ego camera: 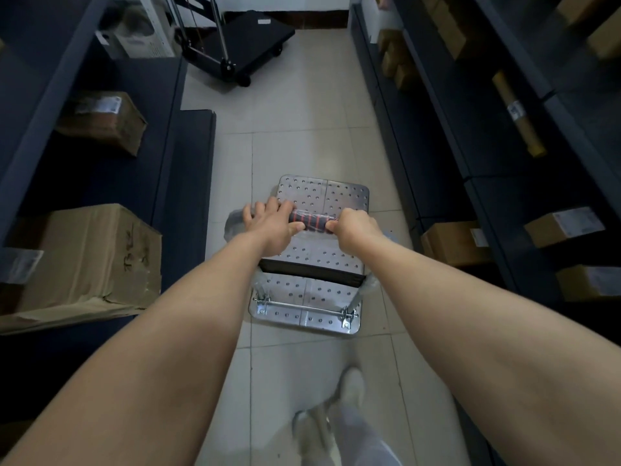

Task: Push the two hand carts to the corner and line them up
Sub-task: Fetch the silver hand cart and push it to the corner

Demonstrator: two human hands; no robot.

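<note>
A silver perforated hand cart stands on the tiled aisle floor in front of me. Its handle carries a dark grip with red stripes. My left hand holds the left end of that grip, thumb underneath and fingers over the top. My right hand grips the right end in a fist. A black hand cart with a tall metal frame is parked far ahead at the end of the aisle, near the back wall.
Dark shelving lines both sides of the narrow aisle. Cardboard boxes sit on the left shelves, more boxes on the right. A white appliance stands at the back left. My feet are on the tiles behind the cart.
</note>
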